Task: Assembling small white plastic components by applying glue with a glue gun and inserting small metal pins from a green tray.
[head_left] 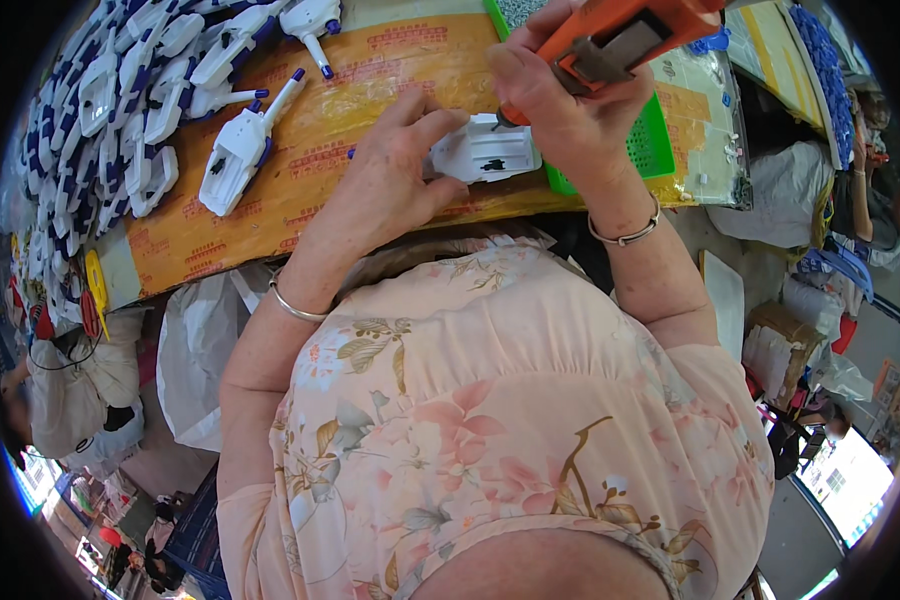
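Note:
My left hand (398,165) grips a white plastic housing (460,155) at its left end, thumb and fingers on either side. The housing lies open side up near the table's front edge, and a small black piece sits inside it. In my right hand (585,130) is an orange power screwdriver (625,45), held with its body slanting up to the right. Its dark tip points down at the housing's far right edge; whether it touches a screw there cannot be made out.
A green plastic basket (660,145) stands right of the housing, partly behind my right hand. At the far left, many white-and-blue housings (100,95) are heaped. One separate housing (238,155) lies on the taped brown tabletop (370,55). A yellow cutter (96,285) is at the left edge.

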`<state>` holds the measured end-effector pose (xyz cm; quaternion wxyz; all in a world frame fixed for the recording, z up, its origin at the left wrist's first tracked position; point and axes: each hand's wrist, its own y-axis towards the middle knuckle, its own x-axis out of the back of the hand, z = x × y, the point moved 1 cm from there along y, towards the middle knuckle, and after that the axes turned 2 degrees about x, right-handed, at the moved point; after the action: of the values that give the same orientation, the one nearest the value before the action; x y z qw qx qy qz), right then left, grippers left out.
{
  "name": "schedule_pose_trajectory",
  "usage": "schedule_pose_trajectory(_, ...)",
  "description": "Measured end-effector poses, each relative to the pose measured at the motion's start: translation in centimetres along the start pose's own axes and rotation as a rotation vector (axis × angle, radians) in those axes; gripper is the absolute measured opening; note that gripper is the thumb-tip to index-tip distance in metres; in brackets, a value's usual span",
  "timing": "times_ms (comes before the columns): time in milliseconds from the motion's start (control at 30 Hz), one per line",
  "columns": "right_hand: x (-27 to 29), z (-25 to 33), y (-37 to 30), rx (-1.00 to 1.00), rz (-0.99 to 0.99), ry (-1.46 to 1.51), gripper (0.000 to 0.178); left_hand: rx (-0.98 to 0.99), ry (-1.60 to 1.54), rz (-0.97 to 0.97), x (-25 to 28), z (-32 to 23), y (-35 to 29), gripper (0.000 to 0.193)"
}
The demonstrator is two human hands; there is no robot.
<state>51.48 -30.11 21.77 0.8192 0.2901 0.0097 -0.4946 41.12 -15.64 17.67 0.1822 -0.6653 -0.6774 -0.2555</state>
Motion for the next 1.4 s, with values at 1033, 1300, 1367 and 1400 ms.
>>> schedule_pose_trajectory(1033, 9.1, -2.4, 3.2, 0.296, -0.032, 0.149, 0.026, 0.095, 0.149, -0.038, -0.2, -0.7, 0.1, 0.063)
schedule_pose_trajectory(1300, 7.9, 0.4, 1.9, 0.148, -0.173, -0.238, 0.029, 0.047, 0.178, -0.075, -0.2, -0.2, -0.2, 0.063)
schedule_pose_trajectory(1367, 7.9, 0.5, 1.8, 0.133, -0.192, -0.23, 0.029, 0.043, 0.183, -0.076, -0.3, -0.3, -0.1, 0.063)
schedule_pose_trajectory(1400, 8.0, 0.6, 1.8, 0.134, -0.194, -0.23, 0.029, 0.048, 0.186, -0.073, -0.3, -0.4, -0.1, 0.063)
